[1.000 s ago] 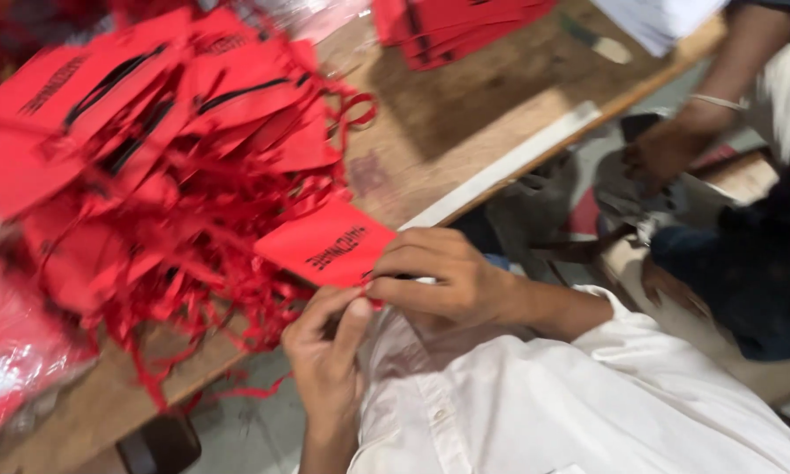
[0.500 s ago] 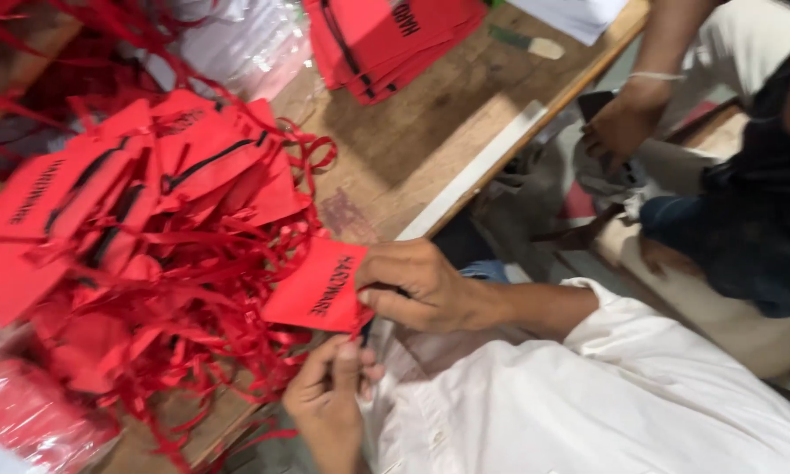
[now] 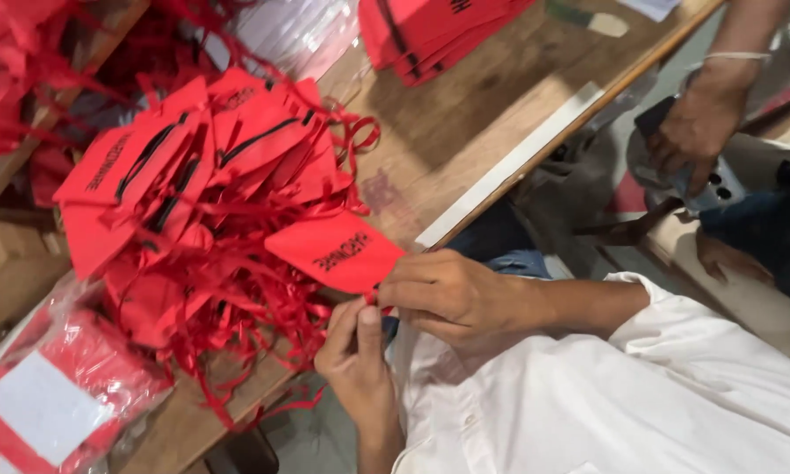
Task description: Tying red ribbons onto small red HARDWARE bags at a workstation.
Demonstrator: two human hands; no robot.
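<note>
A small red cloth bag (image 3: 338, 250) with black print lies at the table's near edge, trailing red ribbon. My right hand (image 3: 452, 294) pinches its lower right corner between thumb and fingers. My left hand (image 3: 355, 355) comes up from below, its fingertips closed on the same corner or its ribbon. Both wrists rest against my white shirt. Behind the bag lies a heap of similar red bags (image 3: 193, 202) with tangled red ribbons.
The wooden table (image 3: 465, 132) carries a second stack of red bags (image 3: 430, 31) at the far edge and a clear plastic packet of red goods (image 3: 57, 399) at the near left. Another person's hand (image 3: 698, 127) holds a dark object at the right.
The view has shifted so the heap and my hands sit slightly higher and more central. My hands keep hold of the same bag corner, with the left hand closer to the right.
</note>
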